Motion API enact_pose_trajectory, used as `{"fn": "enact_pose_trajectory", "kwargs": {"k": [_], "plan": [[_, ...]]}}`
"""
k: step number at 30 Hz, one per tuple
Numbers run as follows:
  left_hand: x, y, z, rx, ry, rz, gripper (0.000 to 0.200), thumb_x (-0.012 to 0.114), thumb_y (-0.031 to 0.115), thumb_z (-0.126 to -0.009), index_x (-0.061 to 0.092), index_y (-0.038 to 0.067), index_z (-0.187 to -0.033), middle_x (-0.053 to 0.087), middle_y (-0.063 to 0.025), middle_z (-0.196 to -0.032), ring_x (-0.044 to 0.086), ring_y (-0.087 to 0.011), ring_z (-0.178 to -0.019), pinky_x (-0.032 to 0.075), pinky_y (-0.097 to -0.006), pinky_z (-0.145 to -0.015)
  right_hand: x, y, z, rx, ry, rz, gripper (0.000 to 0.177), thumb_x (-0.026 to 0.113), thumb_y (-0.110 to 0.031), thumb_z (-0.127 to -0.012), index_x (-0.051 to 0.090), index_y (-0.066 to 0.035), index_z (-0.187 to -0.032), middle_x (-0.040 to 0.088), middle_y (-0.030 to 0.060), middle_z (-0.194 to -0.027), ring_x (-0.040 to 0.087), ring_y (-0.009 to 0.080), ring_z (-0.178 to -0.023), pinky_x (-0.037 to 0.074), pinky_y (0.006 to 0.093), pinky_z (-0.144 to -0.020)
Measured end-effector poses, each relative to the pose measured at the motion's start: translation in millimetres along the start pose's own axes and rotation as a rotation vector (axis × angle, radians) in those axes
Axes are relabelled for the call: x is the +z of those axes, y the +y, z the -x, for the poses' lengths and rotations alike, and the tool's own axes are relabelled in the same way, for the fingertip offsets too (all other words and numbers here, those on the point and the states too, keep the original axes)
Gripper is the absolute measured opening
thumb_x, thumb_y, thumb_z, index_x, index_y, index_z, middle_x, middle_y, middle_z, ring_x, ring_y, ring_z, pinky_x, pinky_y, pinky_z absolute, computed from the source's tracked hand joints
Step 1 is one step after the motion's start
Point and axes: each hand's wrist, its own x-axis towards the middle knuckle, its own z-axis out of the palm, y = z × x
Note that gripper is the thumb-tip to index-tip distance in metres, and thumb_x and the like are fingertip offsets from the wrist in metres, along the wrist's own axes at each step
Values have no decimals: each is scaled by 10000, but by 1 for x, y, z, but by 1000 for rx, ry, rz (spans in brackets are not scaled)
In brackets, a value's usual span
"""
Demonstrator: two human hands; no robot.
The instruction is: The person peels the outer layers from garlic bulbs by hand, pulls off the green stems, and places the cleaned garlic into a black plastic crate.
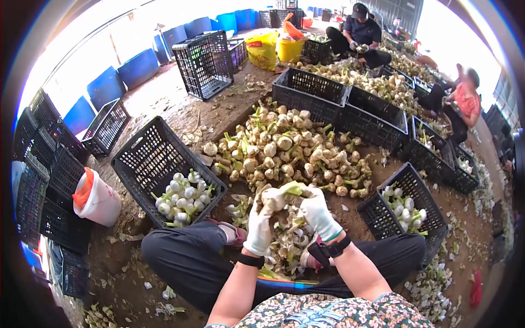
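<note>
Both of my hands wear white gloves and meet over my lap. My left hand (260, 218) is closed round a garlic bulb (273, 200). The fingers of my right hand (317, 210) pinch the pale green outer part at the bulb's right side. Beyond my hands lies a heap of untrimmed garlic (284, 145). Peeled skins (287, 240) cover the ground below them. Clean white bulbs (183, 198) lie in a tilted black crate (147, 158) on the left, and more (403, 210) lie in a black crate (435, 218) on the right.
Black crates (309, 98) line the far side of the heap. A white bucket (104, 202) stands at the left beside stacked crates (60, 197). Yellow containers (290, 49) stand farther back. One person (358, 33) sits at the back, another (467, 104) at the right.
</note>
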Motion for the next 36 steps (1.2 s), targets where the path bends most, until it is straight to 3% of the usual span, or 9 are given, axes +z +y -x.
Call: {"fn": "enact_pose_trajectory", "kwargs": {"k": [1,8,12,14,16,18,21,28,36], "plan": [[4,3,-2,-20,92,31,415,543,355,-1004,520,31,-1264,647,-80,-942,588,-135,-633,469,-251,-553,3,-4,2,19,17,54,254,710,-18,-855,691,-9,-1109,713,19,-988,621,83,-874,509,249,-797],[-11,-14,-6,293,138,-368,399,693,134,-909,519,43,-1256,611,-88,-1156,647,-187,-981,584,-345,-811,7,-3,5,-43,9,439,219,610,27,-849,683,24,-1055,717,62,-963,650,121,-856,527,270,-792],[-11,6,-3,63,-18,-49,548,764,84,-836,494,50,-1312,607,-87,-1173,619,-186,-1034,584,-370,-848,-41,29,-13,159,398,-448,261,624,-102,-878,660,24,-1104,709,98,-938,677,177,-747,552,311,-694],[-15,6,-2,113,-67,-118,678,790,86,-809,443,60,-1390,582,-80,-1225,606,-177,-1061,584,-345,-829,-53,19,-18,249,190,408,350,682,-168,-875,642,6,-1176,709,94,-931,685,183,-797,547,310,-738],[-20,3,-5,124,-123,-160,791,789,45,-784,373,60,-1457,528,-82,-1321,565,-178,-1138,532,-338,-921,-44,18,-4,-192,159,1221,361,721,-167,-856,660,-16,-1178,714,102,-962,676,168,-885,530,293,-788],[-10,5,-4,200,-106,-389,780,645,-126,-755,359,34,-1463,498,-73,-1337,524,-159,-1174,450,-281,-997,-8,-26,4,46,62,564,343,725,-201,-829,694,-30,-1125,693,174,-1030,670,260,-972,516,333,-864],[0,9,1,124,-124,-451,805,580,-159,-723,361,50,-1469,462,-80,-1367,487,-172,-1221,402,-286,-1036,4,-44,0,-361,-208,1007,292,712,-254,-784,726,-38,-980,683,184,-964,658,330,-885,526,393,-786],[-2,6,4,212,-182,-683,843,604,-166,-698,361,65,-1472,468,-66,-1355,525,-166,-1180,433,-278,-1003,23,-65,-8,-238,-382,1493,260,634,-218,-754,684,-17,-910,649,201,-912,638,374,-862,514,432,-768],[-3,-11,-5,210,115,-206,516,707,-50,-823,499,51,-1285,581,-62,-1214,599,-153,-1059,512,-304,-919,8,-16,-11,-146,-10,1086,188,634,-92,-761,648,-11,-931,627,199,-908,615,391,-870,497,426,-768]]}}
